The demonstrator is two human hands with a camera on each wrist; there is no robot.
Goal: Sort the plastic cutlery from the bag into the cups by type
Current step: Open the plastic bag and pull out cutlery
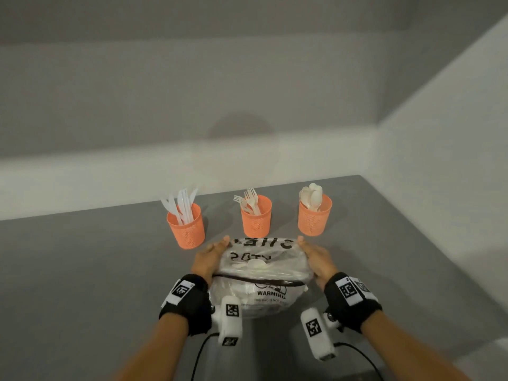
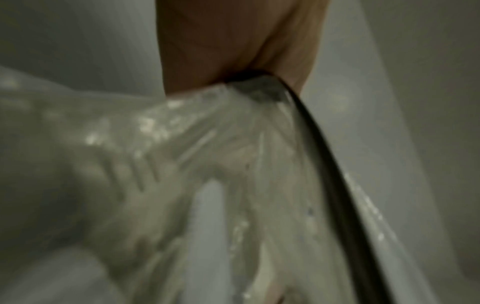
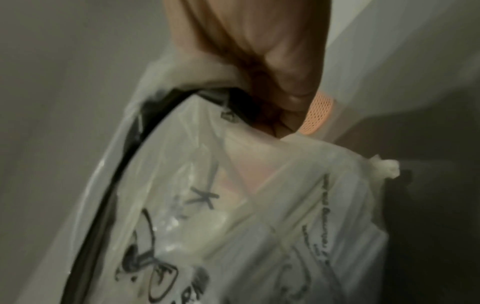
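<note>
A clear plastic bag (image 1: 261,273) with black writing and a dark zip strip lies on the grey table (image 1: 82,270) just in front of three orange mesh cups. My left hand (image 1: 210,257) pinches its left edge and my right hand (image 1: 316,257) grips its right edge. The left cup (image 1: 187,229) holds knives, the middle cup (image 1: 256,220) forks, the right cup (image 1: 314,215) spoons. White cutlery shows through the bag (image 2: 207,164), blurred. In the right wrist view the fingers (image 3: 259,61) curl into the bag (image 3: 233,226).
White walls close the table off at the back and on the right. The table's right edge runs diagonally past the spoon cup (image 3: 318,115). Black cables hang below both wrists near the front edge.
</note>
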